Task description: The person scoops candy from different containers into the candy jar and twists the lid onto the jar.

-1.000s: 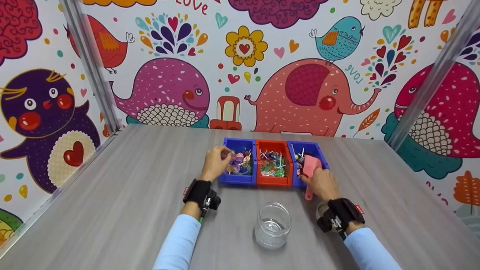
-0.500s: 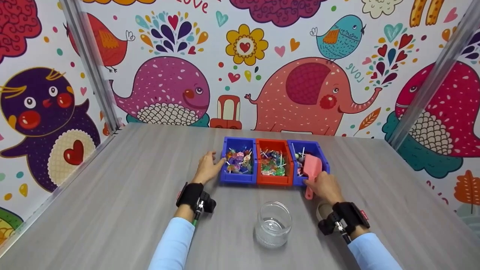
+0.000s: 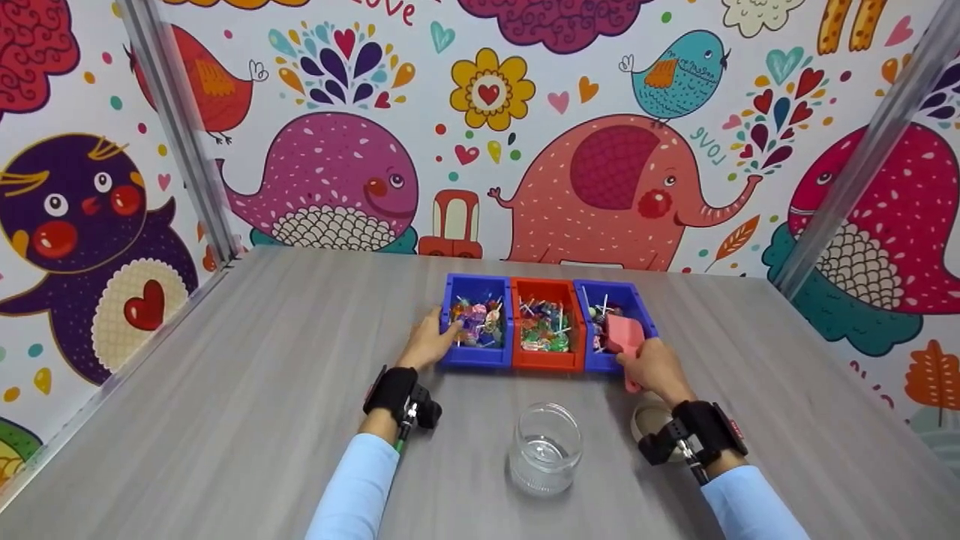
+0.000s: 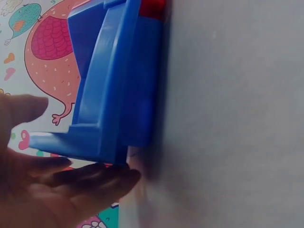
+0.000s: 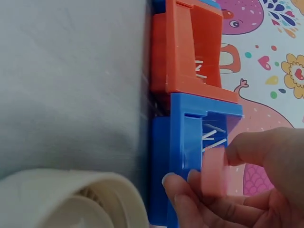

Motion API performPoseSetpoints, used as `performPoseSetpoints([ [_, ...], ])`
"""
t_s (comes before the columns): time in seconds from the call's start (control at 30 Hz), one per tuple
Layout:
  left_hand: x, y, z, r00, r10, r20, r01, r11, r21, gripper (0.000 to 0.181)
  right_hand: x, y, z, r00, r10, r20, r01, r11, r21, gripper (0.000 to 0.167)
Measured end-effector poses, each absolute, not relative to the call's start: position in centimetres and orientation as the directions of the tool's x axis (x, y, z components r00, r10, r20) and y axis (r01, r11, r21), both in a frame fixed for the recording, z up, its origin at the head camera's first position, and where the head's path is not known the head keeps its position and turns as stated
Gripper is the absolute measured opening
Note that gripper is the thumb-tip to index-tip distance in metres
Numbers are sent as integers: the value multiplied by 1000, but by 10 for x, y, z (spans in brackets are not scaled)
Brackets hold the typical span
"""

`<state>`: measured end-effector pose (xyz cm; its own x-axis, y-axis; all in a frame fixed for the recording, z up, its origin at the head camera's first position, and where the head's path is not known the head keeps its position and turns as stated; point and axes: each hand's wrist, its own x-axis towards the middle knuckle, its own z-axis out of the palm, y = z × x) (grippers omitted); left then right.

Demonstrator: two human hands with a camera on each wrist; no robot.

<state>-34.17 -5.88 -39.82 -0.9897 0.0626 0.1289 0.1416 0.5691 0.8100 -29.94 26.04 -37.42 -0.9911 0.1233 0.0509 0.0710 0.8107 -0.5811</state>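
Note:
My left hand point(image 3: 427, 341) is at the outer left side of the left blue bin point(image 3: 477, 358), which holds wrapped candies. In the left wrist view, the extended fingers of that hand point(image 4: 61, 190) lie along the bin's point(image 4: 109, 80) outer side, with the thumb apart from its rim. My right hand point(image 3: 658, 369) pinches the pink scoop point(image 3: 624, 333) at the front of the right blue bin point(image 3: 600, 364). Seen from the right wrist, fingers and thumb of the hand point(image 5: 266, 175) surround the scoop point(image 5: 213, 173) by white sticks; its blade is partly hidden.
A red bin point(image 3: 547, 361) of candies stands between the blue ones. Nearer on the grey table point(image 3: 262, 420) stands a clear glass jar point(image 3: 546, 457). A round beige object point(image 3: 649, 420) lies beside my right wrist, its rim point(image 5: 114, 180) large in the right wrist view. Patterned walls enclose the table.
My left hand drew back from over the left bin, then returned to its side. The pink scoop has shifted slightly, its handle swinging rightward with my right hand.

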Motion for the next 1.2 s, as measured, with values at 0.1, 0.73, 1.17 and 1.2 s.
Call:
performPoseSetpoints([
  [0.1,-347,-59,-404,-984,69,166,176,555,813,50,-300,262,-374,-993,122,8,87,749,-656,20],
  [0.73,-402,-63,-463,-937,18,350,304,538,786,48,-296,277,-345,-972,74,222,-46,869,-493,25],
  [1.17,-423,-64,-483,-934,16,356,298,583,756,48,-299,278,-300,-998,69,0,63,907,-417,34],
  [1.2,-434,-64,-494,-933,2,361,290,601,745,51,-299,278,-297,-998,66,-4,62,911,-407,34],
])
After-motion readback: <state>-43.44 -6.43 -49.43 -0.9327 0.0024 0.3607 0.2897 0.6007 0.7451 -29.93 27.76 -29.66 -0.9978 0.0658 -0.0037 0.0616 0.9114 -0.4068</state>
